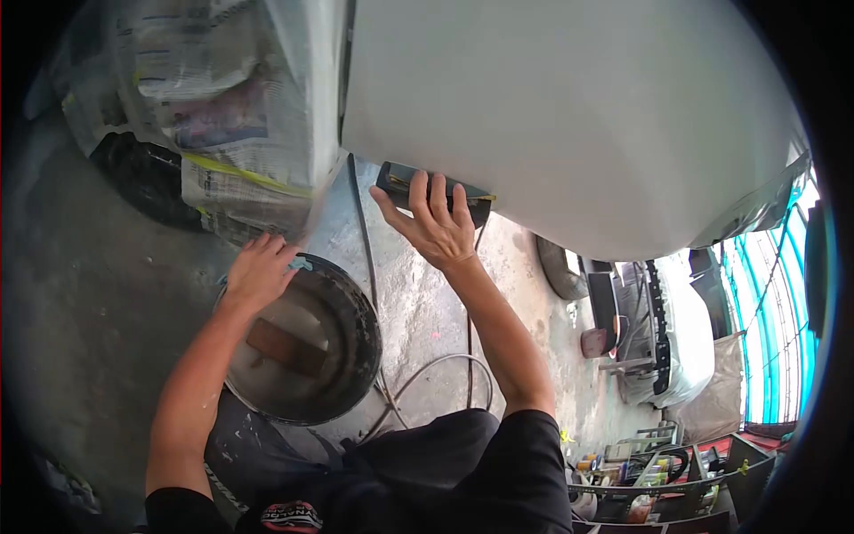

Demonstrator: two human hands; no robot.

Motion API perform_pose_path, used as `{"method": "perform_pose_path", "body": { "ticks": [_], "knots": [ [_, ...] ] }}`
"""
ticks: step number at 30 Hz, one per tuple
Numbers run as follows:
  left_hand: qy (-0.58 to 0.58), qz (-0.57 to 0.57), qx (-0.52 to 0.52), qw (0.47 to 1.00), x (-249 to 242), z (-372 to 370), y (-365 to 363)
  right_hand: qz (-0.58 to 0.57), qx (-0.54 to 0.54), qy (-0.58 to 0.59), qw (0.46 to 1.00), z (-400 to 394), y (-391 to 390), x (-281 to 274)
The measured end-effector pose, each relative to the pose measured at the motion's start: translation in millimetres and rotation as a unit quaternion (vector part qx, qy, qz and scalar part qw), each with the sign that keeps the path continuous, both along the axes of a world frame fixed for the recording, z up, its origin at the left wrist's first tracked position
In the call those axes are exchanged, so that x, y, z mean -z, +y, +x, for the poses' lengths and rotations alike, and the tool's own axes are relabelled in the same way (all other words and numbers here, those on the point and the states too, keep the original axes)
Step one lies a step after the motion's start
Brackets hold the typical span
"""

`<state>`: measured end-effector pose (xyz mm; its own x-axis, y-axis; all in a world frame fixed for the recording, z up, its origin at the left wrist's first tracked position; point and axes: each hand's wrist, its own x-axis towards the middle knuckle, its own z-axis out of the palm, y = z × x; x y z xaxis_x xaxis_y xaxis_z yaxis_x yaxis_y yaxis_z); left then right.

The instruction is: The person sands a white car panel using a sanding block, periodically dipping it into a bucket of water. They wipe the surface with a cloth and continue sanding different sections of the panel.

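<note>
Clock read from the middle of the view. At 8, a round black bucket [360, 343], cloudy liquid inside with a flat reddish-brown slab [285, 347] lying in it. The person's bare left hand [262, 271] rests at the bucket's upper rim, fingers bent, a crumpled teal cloth [302, 262] showing beside them; cannot tell whether the cloth is gripped or only covered. At 10 to 11, a bulky shape masked in newsprint under clear plastic [236, 107], yellow-green tape [249, 174] across it, a dark tyre-like curve [147, 182] behind. Thin grey hose [366, 236] runs down between bucket and right arm, looping near 6. At 12, the bare right hand [440, 231] is closed over a dark, oblong block [480, 212], fingers spread across its face, thumb at the left end. Block: near-black, straight-sided, yellowish line along one edge, middle hidden by fingers; it sits at the lower edge of a large, smooth, pale grey curved panel [569, 107], which fills 12 to 2. Panel matt, softly lit. Floor [89, 311] grey concrete, scuffed, brighter at centre. Room: plastic-draped white vehicle body [689, 329] at 3 to 4, blue-and-white striped sheeting [774, 294] beyond, cluttered dark rack [676, 481] at 4 to 5.
</note>
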<state>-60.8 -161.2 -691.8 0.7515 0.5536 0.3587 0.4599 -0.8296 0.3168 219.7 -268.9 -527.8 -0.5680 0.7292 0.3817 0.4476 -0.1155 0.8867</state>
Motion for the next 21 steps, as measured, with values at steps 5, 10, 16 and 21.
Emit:
{"method": "perform_pose_path", "body": {
  "ticks": [5, 10, 16, 21],
  "knots": [
    [0.006, -0.001, -0.004, 1.0, -1.9, 0.1, -0.7, 0.062, -0.019, -0.007, 0.998, 64.8, -38.6, 9.3],
    [0.009, 0.018, -0.002, 1.0, -5.0, 3.0, 3.4, 0.096, -0.072, 0.05, 0.991, -19.8, 19.4, -25.7],
    [0.017, 0.009, -0.001, 1.0, -4.7, -3.6, -3.4, 0.143, -0.073, 0.106, 0.981, -7.7, 11.8, 7.3],
    [0.02, 0.027, -0.005, 0.999, -2.3, 0.1, 2.7, 0.196, -0.126, 0.114, 0.966, -39.2, 43.8, -46.2]
  ]
}}
